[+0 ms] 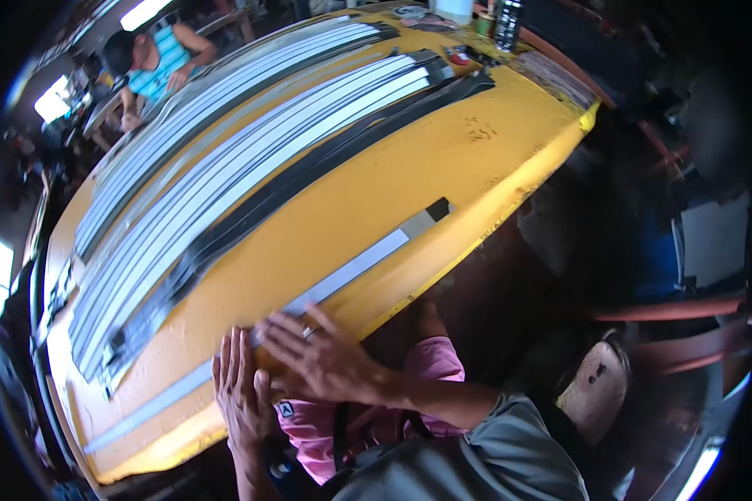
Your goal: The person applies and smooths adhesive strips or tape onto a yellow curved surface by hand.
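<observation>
A long, narrow strip (355,271), grey with a white section and a dark far end, lies along the near side of the yellow tabletop (376,196). My left hand (241,388) rests on the strip near the table's edge, its fingers stretched out side by side. Just to its right, my right hand (322,355) reaches over the strip with fingers spread, slightly blurred by motion. Both palms face down, and neither hand grips anything visible. The part of the strip under the hands is hidden.
Beyond the strip lie a bundle of white and grey strips (251,167), a black strip (326,154) and a second bundle (226,104). A person (159,63) sits at the far side. A dark bottle (507,25) and a pale container (454,10) stand at the far end.
</observation>
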A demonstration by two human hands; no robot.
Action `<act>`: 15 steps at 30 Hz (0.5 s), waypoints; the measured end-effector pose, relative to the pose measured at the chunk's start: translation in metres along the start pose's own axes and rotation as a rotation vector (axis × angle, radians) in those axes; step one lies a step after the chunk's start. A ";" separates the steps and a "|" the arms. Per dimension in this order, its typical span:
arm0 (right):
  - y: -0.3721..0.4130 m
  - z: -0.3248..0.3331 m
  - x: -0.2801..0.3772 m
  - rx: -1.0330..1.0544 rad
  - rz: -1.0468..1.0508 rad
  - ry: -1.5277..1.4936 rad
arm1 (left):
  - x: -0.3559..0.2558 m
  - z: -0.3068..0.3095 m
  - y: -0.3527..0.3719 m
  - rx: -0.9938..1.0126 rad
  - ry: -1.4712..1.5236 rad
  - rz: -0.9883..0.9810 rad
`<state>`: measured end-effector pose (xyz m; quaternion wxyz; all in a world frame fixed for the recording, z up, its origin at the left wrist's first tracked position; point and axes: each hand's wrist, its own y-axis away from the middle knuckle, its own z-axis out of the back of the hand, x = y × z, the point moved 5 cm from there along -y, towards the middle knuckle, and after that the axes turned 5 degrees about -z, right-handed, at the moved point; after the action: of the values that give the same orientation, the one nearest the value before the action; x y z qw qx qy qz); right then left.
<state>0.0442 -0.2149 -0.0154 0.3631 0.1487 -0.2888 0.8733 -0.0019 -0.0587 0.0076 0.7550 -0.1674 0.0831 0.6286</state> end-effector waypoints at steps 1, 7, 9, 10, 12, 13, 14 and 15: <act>0.002 0.017 -0.015 -0.001 -0.039 0.039 | -0.002 0.001 -0.002 0.005 -0.023 -0.009; 0.048 0.115 -0.117 -0.129 -0.210 0.549 | -0.001 0.001 -0.001 -0.020 -0.064 0.000; 0.049 0.135 -0.126 -0.109 -0.207 0.576 | -0.007 0.001 -0.001 -0.051 -0.094 0.001; 0.046 0.144 -0.127 -0.096 -0.262 0.567 | -0.007 -0.006 -0.003 -0.062 -0.120 -0.011; 0.044 0.161 -0.119 -0.207 -0.273 0.642 | -0.020 -0.018 -0.011 -0.108 -0.109 -0.070; 0.038 0.166 -0.106 -0.252 -0.274 0.658 | -0.032 -0.022 -0.019 -0.139 -0.074 -0.072; 0.032 0.159 -0.097 -0.238 -0.257 0.587 | -0.045 -0.027 -0.036 -0.117 0.052 -0.062; 0.030 0.149 -0.088 -0.202 -0.239 0.504 | -0.059 -0.036 -0.049 -0.096 0.179 -0.038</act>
<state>0.0913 -0.3713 0.0490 0.5364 -0.0766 -0.2555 0.8007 0.0377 -0.1338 0.0016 0.7474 -0.2605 0.1166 0.6000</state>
